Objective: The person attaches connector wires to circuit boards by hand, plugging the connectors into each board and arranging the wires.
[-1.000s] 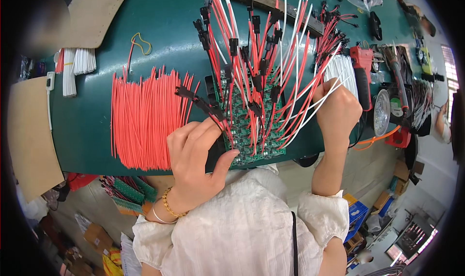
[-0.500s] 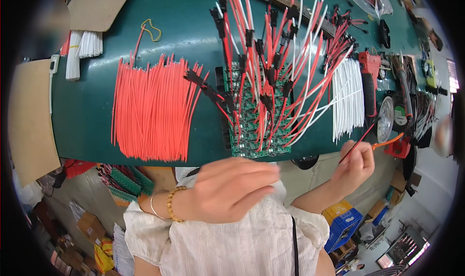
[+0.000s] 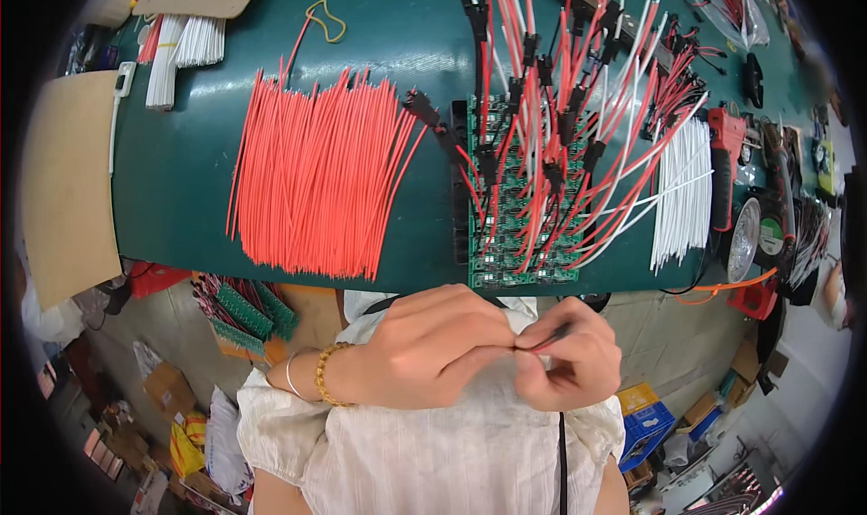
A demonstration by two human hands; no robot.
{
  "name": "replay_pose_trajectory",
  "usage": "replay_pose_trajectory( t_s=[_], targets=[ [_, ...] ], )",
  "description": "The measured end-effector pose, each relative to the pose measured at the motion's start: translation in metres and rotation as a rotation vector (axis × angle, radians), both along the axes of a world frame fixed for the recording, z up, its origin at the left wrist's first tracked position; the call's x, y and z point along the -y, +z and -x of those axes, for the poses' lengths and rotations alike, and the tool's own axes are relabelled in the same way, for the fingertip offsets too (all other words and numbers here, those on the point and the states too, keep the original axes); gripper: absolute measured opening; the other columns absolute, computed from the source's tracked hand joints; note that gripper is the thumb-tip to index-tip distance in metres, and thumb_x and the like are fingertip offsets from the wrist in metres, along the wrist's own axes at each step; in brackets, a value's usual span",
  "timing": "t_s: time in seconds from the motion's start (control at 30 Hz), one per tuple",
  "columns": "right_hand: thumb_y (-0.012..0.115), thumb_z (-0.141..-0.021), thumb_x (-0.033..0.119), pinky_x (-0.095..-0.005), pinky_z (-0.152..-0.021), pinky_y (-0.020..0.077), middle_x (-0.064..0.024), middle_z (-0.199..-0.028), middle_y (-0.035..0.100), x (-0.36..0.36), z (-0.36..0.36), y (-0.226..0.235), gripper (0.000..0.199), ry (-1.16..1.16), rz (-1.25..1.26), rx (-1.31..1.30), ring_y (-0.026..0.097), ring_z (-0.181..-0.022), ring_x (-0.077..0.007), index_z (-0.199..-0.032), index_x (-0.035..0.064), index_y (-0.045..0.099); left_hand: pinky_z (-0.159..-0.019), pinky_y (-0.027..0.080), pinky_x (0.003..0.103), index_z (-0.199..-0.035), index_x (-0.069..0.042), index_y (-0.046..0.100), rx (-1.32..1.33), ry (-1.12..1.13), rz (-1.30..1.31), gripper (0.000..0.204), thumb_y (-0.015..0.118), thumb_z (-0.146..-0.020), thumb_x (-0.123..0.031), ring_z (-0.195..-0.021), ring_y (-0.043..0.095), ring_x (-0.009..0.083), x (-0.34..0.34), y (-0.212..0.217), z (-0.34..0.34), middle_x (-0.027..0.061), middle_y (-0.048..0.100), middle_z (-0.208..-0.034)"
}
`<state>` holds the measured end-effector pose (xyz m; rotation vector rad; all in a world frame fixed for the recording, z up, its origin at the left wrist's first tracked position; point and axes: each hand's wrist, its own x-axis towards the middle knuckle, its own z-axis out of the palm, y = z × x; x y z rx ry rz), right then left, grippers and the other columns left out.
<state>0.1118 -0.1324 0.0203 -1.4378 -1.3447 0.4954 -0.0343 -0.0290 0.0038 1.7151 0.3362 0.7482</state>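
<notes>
My left hand (image 3: pixel 442 348) and my right hand (image 3: pixel 569 357) meet fingertip to fingertip just in front of the bench edge. My right hand is closed in a pinch on a thin red and black wire lead (image 3: pixel 542 342), whose dark end lies across its fingers. The left thumb and fingers press together on the same lead where the hands touch; its very tip is hidden. Beyond them, a panel of green circuit boards (image 3: pixel 492 266) bears upright red, white and black leads with black connectors (image 3: pixel 553 173). Left of it lies a sheaf of red wires (image 3: pixel 321 181).
White wires (image 3: pixel 682 199) lie right of the boards, beside a red and black hand tool (image 3: pixel 722 167), a clear round dish (image 3: pixel 743 239) and an orange cable (image 3: pixel 722 286). Cardboard (image 3: pixel 72 185) leans at the left. Boards with wires (image 3: pixel 239 316) sit below the bench.
My right hand has come in from the right with the wire lead and now meets my left hand, which pinches it too. The view has shifted, so the bench things appear farther right.
</notes>
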Motion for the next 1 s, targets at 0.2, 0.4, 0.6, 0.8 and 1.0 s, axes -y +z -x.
replay_pose_trajectory(
  t_s=[0.2, 0.4, 0.6, 0.8, 1.0],
  targets=[
    [0.074, -0.059, 0.000, -0.0255, -0.045, 0.0408, -0.0069, -0.076, 0.067, -0.008, 0.002, -0.008, 0.031, 0.137, -0.112, 0.314, 0.054, -0.052, -0.0163, -0.089, 0.0014, 0.068, -0.050, 0.047, 0.030, -0.087, 0.003, 0.061, -0.011, 0.029, -0.263, 0.026, 0.073, -0.063, 0.008, -0.061, 0.056, 0.0235, -0.008, -0.007, 0.018, 0.0102, 0.061, -0.077],
    [0.072, -0.063, 0.004, -0.0254, -0.044, 0.0396, -0.0087, -0.087, 0.070, -0.006, 0.008, -0.009, 0.023, 0.063, -0.066, 0.448, 0.055, -0.053, -0.0158, -0.086, 0.0015, 0.066, -0.046, 0.045, 0.027, -0.086, 0.003, 0.062, -0.030, 0.092, -0.545, 0.023, 0.070, -0.064, 0.001, -0.056, 0.055, 0.0189, -0.010, -0.017, 0.026, 0.0115, 0.062, -0.079],
    [0.074, -0.068, 0.006, -0.0249, -0.048, 0.0407, -0.0083, -0.087, 0.071, -0.010, 0.004, -0.015, 0.018, 0.038, -0.038, 0.508, 0.058, -0.057, -0.0154, -0.083, 0.0024, 0.066, -0.046, 0.047, 0.025, -0.082, 0.003, 0.063, -0.019, 0.200, -0.626, 0.021, 0.071, -0.063, -0.001, -0.055, 0.056, 0.0175, -0.014, -0.023, 0.017, 0.0132, 0.064, -0.080],
    [0.075, -0.068, 0.004, -0.0251, -0.048, 0.0406, -0.0091, -0.086, 0.070, -0.012, 0.006, -0.020, 0.022, 0.013, -0.053, 0.472, 0.058, -0.056, -0.0167, -0.087, 0.0019, 0.064, -0.048, 0.048, 0.026, -0.086, 0.003, 0.063, 0.001, 0.204, -0.602, 0.024, 0.071, -0.063, -0.001, -0.055, 0.057, 0.0182, -0.015, -0.027, 0.015, 0.0132, 0.064, -0.080],
    [0.077, -0.068, 0.006, -0.0248, -0.048, 0.0407, -0.0099, -0.085, 0.070, -0.012, 0.006, -0.020, 0.027, 0.004, -0.062, 0.452, 0.058, -0.057, -0.0166, -0.091, 0.0014, 0.063, -0.048, 0.049, 0.027, -0.087, 0.003, 0.062, -0.001, 0.216, -0.565, 0.027, 0.071, -0.062, -0.002, -0.056, 0.057, 0.0193, -0.010, -0.032, 0.015, 0.0126, 0.064, -0.080]
  ],
)
